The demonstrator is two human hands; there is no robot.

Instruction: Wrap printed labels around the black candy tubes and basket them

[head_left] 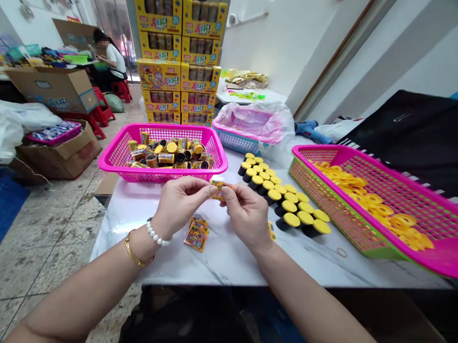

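Between my two hands, just above the table, is a small printed yellow label (221, 187). The fingers of my left hand (183, 197) pinch its left end, and my right hand (246, 211) grips the other end between thumb and fingers. Below them a short stack of similar printed labels (197, 234) lies on the white marbled table (224, 266). Another yellow printed piece (271, 230) shows partly behind my right wrist. To the right stand rows of black cups with yellow lids (288, 205).
A pink basket (162, 174) of small labelled cups stands at the back left. On the right, another pink basket (363, 240) holds yellow rings. Stacked yellow boxes (161, 76) rise behind the table. A lined basket (250, 121) and a blue tool (311, 131) lie further back. A person (114, 58) sits far left.
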